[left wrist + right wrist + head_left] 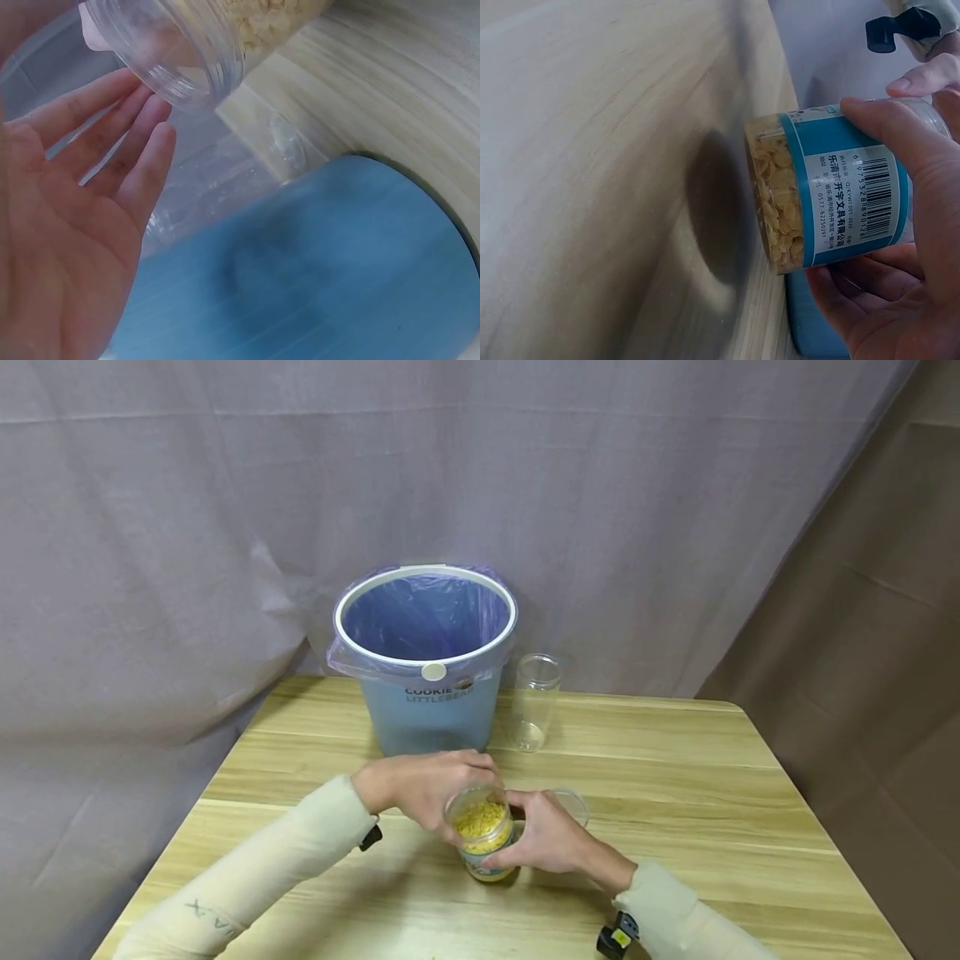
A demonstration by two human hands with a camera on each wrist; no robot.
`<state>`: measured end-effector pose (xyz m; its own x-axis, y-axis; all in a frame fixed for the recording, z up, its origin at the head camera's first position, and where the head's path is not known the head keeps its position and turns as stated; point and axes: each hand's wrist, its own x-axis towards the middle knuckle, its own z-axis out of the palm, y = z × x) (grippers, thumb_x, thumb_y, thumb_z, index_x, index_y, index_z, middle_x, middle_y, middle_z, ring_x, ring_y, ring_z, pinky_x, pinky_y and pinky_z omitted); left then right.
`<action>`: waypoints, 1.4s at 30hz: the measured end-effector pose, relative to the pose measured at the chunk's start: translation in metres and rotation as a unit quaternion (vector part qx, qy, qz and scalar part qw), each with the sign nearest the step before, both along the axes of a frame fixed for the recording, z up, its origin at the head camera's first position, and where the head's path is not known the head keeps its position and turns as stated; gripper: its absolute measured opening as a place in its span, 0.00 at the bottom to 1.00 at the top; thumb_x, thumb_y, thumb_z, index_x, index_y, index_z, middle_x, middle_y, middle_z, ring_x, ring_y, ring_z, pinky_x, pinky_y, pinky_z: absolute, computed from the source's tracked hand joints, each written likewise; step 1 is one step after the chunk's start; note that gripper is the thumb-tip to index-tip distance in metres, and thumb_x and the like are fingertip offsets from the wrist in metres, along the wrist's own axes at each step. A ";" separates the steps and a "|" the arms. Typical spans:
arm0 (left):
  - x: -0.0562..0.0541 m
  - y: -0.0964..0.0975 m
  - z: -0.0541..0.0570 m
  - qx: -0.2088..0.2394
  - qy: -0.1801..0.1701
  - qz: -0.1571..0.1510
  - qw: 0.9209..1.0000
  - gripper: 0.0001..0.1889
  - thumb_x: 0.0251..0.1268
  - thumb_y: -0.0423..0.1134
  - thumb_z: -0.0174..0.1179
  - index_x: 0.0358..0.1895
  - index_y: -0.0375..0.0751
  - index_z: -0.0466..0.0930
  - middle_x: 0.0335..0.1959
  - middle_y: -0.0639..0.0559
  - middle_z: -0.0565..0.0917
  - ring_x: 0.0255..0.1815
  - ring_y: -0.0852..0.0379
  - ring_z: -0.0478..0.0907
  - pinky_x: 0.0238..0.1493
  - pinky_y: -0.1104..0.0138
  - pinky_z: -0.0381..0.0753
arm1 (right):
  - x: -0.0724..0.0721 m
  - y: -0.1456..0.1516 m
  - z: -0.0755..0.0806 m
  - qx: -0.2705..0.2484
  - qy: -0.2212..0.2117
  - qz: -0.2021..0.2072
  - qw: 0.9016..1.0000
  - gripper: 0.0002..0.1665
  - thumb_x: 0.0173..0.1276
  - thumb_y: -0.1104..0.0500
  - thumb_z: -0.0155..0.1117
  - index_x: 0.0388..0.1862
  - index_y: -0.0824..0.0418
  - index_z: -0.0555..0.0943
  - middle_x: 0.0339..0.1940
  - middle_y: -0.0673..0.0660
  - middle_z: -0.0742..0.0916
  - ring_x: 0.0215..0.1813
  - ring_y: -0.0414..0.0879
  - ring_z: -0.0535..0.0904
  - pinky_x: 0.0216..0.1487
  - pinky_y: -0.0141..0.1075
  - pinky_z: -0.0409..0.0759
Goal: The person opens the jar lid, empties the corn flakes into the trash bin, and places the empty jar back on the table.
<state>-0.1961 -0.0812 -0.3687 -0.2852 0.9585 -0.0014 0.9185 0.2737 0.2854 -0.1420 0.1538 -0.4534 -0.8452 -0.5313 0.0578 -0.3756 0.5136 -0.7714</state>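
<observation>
A clear plastic jar (480,839) of yellow flakes has a blue label with a barcode, seen in the right wrist view. Its mouth is uncovered. My right hand (551,835) grips the jar's side, thumb near me and fingers behind. At the rim, my left hand (435,785) holds the jar between thumb and index finger; its other fingers stretch out fairly straight in the left wrist view, and the jar partly hides the contact. The jar is tilted, its base just above the table in the right wrist view. A clear round lid (573,806) lies behind my right hand.
A blue bucket (435,710) with a white rim and purple bag liner stands behind my hands. Right of it is a tall clear container (536,702). The wooden table (675,793) ends at a grey curtain (615,527) at the back.
</observation>
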 end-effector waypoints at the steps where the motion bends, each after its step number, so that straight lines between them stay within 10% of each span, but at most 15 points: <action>1: 0.000 0.000 0.000 -0.003 0.003 0.004 1.000 0.39 0.46 0.50 0.82 0.66 0.45 0.80 0.64 0.51 0.81 0.65 0.56 0.76 0.74 0.63 0.77 | 0.000 0.000 0.000 0.000 0.000 0.001 1.000 0.41 0.48 0.41 0.88 0.60 0.53 0.84 0.50 0.44 0.92 0.54 0.40 0.89 0.61 0.33 0.86; 13: 0.005 0.004 -0.005 -0.012 0.068 0.114 0.991 0.35 0.54 0.74 0.70 0.43 0.43 0.87 0.31 0.57 0.86 0.25 0.63 0.78 0.28 0.71 0.81 | 0.000 -0.001 -0.004 -0.013 -0.008 0.007 1.000 0.44 0.49 0.42 0.88 0.65 0.53 0.83 0.52 0.45 0.92 0.53 0.38 0.89 0.55 0.29 0.87; 17: 0.005 0.000 -0.002 -0.031 0.057 0.095 0.993 0.39 0.57 0.71 0.69 0.58 0.40 0.83 0.52 0.49 0.88 0.49 0.54 0.87 0.54 0.64 0.89 | -0.001 -0.001 -0.003 -0.004 -0.004 0.001 1.000 0.44 0.49 0.40 0.87 0.64 0.54 0.83 0.51 0.45 0.92 0.53 0.39 0.89 0.56 0.29 0.87; 21: 0.003 -0.003 0.000 -0.029 0.007 0.049 0.998 0.46 0.54 0.59 0.76 0.74 0.41 0.72 0.72 0.47 0.79 0.73 0.50 0.75 0.78 0.58 0.75 | -0.001 0.000 -0.001 0.006 0.000 -0.003 1.000 0.44 0.48 0.38 0.87 0.63 0.54 0.83 0.51 0.44 0.92 0.54 0.40 0.89 0.58 0.31 0.86; 27: 0.000 -0.002 -0.005 -0.001 -0.015 0.001 1.000 0.44 0.46 0.47 0.80 0.71 0.42 0.75 0.66 0.50 0.80 0.67 0.55 0.76 0.76 0.65 0.73 | 0.000 0.001 -0.001 0.005 -0.003 0.000 1.000 0.42 0.48 0.38 0.88 0.61 0.52 0.84 0.51 0.43 0.92 0.54 0.39 0.89 0.59 0.31 0.86; 33: 0.002 -0.002 -0.008 -0.014 -0.011 0.024 1.000 0.41 0.47 0.50 0.81 0.67 0.44 0.78 0.63 0.51 0.82 0.65 0.56 0.77 0.75 0.65 0.75 | 0.000 -0.001 -0.003 0.003 -0.010 0.008 1.000 0.41 0.49 0.39 0.87 0.60 0.52 0.84 0.51 0.42 0.91 0.53 0.37 0.88 0.58 0.30 0.86; 42: 0.004 0.002 -0.010 -0.004 0.045 0.098 0.994 0.33 0.51 0.71 0.73 0.45 0.45 0.89 0.33 0.56 0.87 0.28 0.68 0.76 0.31 0.75 0.79 | 0.000 -0.001 -0.004 -0.013 -0.005 0.013 1.000 0.44 0.49 0.42 0.88 0.63 0.54 0.84 0.51 0.43 0.92 0.52 0.37 0.88 0.56 0.30 0.87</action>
